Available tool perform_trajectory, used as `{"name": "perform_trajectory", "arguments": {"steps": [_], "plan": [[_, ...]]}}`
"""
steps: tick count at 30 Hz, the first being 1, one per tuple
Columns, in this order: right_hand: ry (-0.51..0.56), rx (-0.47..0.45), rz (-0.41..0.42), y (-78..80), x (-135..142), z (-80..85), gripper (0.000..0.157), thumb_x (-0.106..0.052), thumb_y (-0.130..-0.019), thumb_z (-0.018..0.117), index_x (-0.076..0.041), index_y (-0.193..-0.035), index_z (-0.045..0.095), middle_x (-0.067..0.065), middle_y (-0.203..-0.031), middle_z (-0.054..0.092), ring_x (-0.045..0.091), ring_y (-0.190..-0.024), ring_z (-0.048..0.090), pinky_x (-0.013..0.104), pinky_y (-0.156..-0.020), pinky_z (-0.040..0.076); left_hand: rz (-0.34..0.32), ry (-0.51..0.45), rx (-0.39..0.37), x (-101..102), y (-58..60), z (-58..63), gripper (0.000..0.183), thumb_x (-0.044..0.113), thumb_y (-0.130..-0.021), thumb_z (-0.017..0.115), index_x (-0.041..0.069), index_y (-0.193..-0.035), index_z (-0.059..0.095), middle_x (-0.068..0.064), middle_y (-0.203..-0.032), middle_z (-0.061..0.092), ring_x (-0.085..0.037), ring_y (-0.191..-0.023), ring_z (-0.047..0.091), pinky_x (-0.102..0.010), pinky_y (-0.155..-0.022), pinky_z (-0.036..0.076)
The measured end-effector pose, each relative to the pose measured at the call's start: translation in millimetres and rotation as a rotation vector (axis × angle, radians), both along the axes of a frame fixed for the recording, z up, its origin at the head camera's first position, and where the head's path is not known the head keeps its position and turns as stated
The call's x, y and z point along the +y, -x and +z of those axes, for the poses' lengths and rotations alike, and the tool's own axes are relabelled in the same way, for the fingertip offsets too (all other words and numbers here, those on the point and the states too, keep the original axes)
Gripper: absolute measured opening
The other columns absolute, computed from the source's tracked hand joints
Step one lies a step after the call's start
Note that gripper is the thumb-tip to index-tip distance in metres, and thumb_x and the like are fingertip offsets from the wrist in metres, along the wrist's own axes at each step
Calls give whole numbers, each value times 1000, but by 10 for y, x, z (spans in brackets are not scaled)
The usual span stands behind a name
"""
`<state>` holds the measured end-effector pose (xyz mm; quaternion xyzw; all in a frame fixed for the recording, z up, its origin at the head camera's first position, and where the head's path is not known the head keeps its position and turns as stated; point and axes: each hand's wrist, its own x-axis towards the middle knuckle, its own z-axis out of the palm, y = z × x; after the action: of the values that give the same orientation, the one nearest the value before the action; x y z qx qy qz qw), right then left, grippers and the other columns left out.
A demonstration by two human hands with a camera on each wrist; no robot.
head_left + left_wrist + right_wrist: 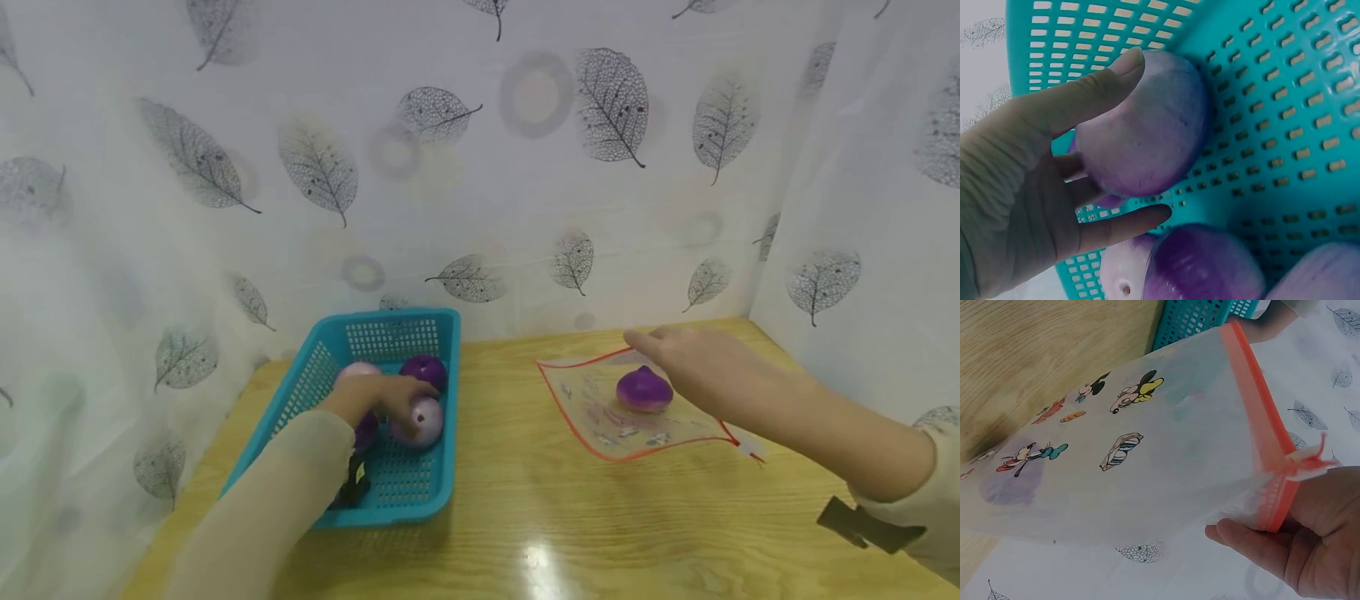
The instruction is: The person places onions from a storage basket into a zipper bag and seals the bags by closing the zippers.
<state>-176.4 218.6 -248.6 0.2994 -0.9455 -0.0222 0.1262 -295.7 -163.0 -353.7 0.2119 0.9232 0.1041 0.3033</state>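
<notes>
My left hand [378, 398] reaches into a teal plastic basket [375, 315] and grips a pale purple onion [422, 423]. In the left wrist view, the thumb lies over this onion [1154, 125] with fingers beneath it. My right hand [712, 375] pinches the edge of a see-through zip bag [573, 404], close to the orange-red zip strip [1250, 381] in the right wrist view. Cartoon figures are printed on the bag. A dark purple onion [645, 389] lies at the bag, and a blurred purple patch shows through its film in the right wrist view.
More onions lie in the basket, including a dark purple one [424, 372] and a pale one [360, 369]. Something dark with a yellow mark [358, 475] is at the basket's near left. A leaf-patterned white curtain [480, 183] surrounds the wooden table [510, 467].
</notes>
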Motion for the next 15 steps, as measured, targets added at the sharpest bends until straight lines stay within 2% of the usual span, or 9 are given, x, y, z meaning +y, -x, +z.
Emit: {"name": "perform_trajectory", "arguments": {"steps": [3, 6, 10, 15], "plan": [[-6, 19, 15, 3, -13, 3, 53, 23, -73, 58, 5, -122, 57, 24, -107, 66, 39, -89, 65, 40, -65, 57, 5, 0, 2, 19, 6, -39, 81, 20, -70, 80, 16, -141, 43, -18, -132, 50, -30, -102, 58, -41, -75, 56], [-17, 19, 19, 6, -27, 3, 56, 25, -69, 60, 5, -122, 57, 24, -107, 65, 39, -87, 65, 39, -63, 57, -1, 19, 14, 37, 13, -73, 81, 24, -69, 81, 19, -141, 43, -17, -133, 49, -33, -111, 54, -45, -83, 53], [-25, 4, 7, 11, -35, 0, 54, 23, -72, 61, 5, -123, 57, 25, -107, 65, 40, -89, 65, 40, -64, 57, -16, 38, 24, 42, 21, -106, 81, 26, -68, 83, 20, -139, 45, -17, -135, 48, -35, -120, 49, -51, -93, 46], [-20, -11, -1, 19, -43, 2, 52, 22, -74, 60, 6, -123, 56, 25, -108, 65, 40, -90, 65, 40, -65, 57, -4, 33, 19, 28, 28, -114, 76, 25, -66, 84, 19, -134, 49, -15, -127, 53, -32, -115, 51, -50, -91, 48]]}}
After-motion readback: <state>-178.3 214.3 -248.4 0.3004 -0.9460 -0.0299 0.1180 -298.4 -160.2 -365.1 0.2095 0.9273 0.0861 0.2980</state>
